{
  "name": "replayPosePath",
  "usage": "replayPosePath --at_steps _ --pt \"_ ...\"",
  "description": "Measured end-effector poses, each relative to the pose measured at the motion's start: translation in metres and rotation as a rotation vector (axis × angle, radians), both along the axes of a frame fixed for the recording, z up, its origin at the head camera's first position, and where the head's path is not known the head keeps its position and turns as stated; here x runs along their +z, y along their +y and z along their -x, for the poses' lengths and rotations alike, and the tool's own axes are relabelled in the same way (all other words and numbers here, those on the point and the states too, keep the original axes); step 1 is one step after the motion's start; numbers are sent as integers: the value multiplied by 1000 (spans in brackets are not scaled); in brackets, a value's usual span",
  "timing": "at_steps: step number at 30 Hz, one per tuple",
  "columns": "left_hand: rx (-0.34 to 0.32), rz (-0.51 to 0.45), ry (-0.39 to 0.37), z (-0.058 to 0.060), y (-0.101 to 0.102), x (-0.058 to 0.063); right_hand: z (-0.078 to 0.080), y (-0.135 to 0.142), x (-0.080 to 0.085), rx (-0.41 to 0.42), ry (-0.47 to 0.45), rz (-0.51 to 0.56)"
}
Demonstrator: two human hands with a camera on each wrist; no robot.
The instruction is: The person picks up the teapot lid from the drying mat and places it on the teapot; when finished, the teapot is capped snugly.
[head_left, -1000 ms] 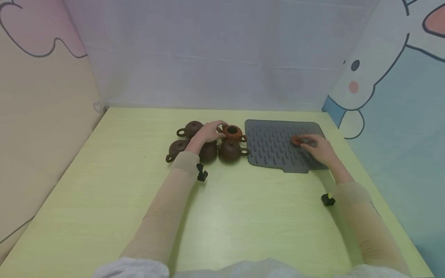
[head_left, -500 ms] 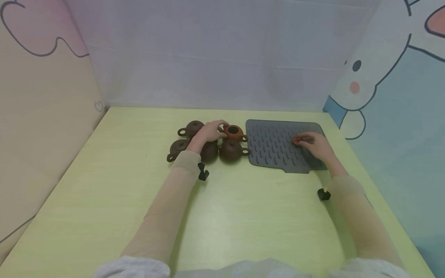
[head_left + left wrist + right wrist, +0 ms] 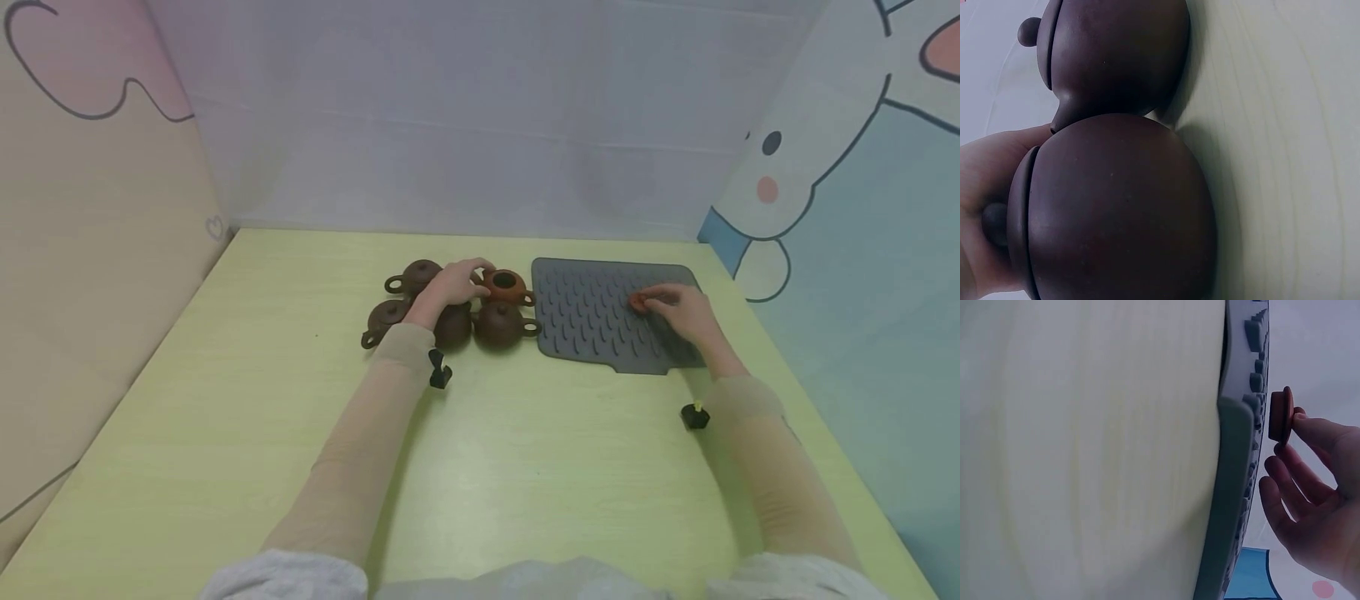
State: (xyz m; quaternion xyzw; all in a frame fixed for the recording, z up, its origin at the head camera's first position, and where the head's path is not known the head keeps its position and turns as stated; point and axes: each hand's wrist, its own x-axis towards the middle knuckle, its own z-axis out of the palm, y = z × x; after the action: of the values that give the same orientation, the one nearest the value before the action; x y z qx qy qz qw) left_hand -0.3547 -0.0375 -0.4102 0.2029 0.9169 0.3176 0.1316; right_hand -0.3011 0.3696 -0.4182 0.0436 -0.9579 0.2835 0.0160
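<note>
At the left side of a lidless reddish-brown teapot [image 3: 504, 287], my left hand [image 3: 448, 286] holds it with thumb and fingers; the exact contact is partly hidden. Dark brown teapots crowd around this hand; one lidded teapot [image 3: 499, 325] stands just in front of the open one. In the left wrist view, a dark teapot [image 3: 1116, 212] hides much of the hand [image 3: 988, 169]. My right hand [image 3: 686, 315] pinches a small reddish-brown teapot lid [image 3: 637, 303] by its knob over a grey mat [image 3: 585, 333]. The right wrist view shows the lid [image 3: 1280, 416] raised above the mat's studs.
More dark teapots, such as the one at the back left [image 3: 420, 275] and one at the front left [image 3: 387, 315], stand close together. The pale yellow table [image 3: 525, 483] extends toward the person. Walls with printed cartoons rise behind and at both sides.
My right wrist and forearm have shifted slightly forward and inward, while the lid stays pinched over the mat. My left hand keeps its place at the open teapot.
</note>
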Motion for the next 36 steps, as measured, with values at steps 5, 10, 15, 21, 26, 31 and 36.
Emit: replayPosePath --at_steps 5,10,15,21,26,31,36 --pt "-2 1 -1 -1 0 0 1 -14 5 12 18 40" --pt "0 5 -10 0 1 1 8 -35 8 -15 26 64" --pt "-1 12 -14 1 2 2 19 -62 9 -6 34 135" --pt "-2 11 -17 2 2 1 28 -92 12 78 74 234" --pt "3 1 -20 3 1 -1 36 -117 15 115 90 288" --pt "10 0 -21 3 -1 -2 43 -141 15 118 82 325" --pt "14 2 -18 3 -3 -2 47 -157 13 134 80 374"
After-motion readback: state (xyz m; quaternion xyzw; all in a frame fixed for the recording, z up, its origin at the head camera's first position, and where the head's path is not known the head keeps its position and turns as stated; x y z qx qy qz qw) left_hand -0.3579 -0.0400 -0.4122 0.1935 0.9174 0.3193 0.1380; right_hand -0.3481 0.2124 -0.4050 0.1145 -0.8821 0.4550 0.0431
